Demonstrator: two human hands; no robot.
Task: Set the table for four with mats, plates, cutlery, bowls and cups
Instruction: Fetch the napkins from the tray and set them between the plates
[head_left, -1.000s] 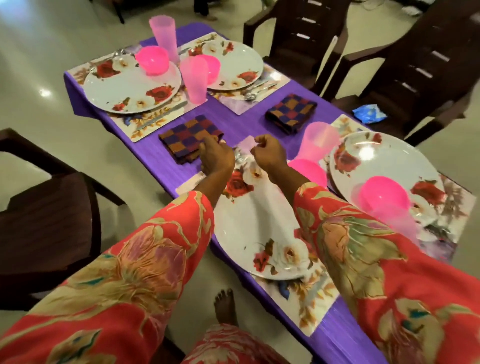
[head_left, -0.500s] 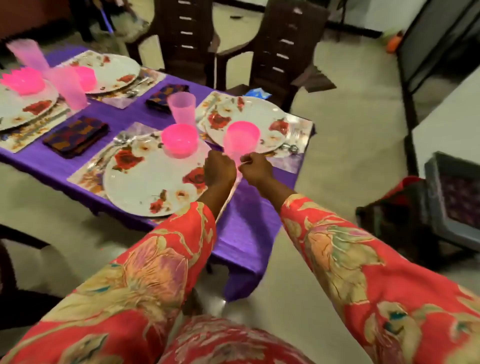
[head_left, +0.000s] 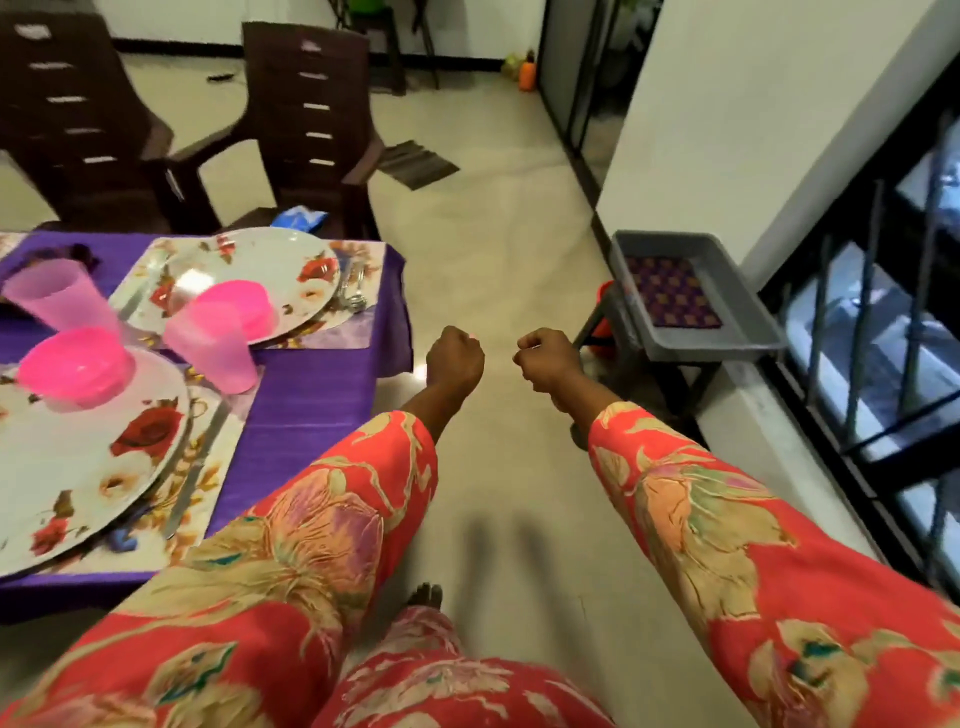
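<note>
Both arms extend forward over the floor, clear of the table (head_left: 311, 384). The left hand (head_left: 454, 358) is a closed fist, fingers curled, holding nothing visible. The right hand (head_left: 545, 358) is likewise curled, thumb against forefinger; whether it pinches anything cannot be determined.

Half a second earlier both hands were at the table edge beside the pink cup (head_left: 213, 345); they are now off to its right. The near plate (head_left: 83, 467) carries a pink bowl (head_left: 72, 364). A grey tray (head_left: 696, 291) holding a checked napkin (head_left: 670, 299) sits on a stool ahead.
</note>
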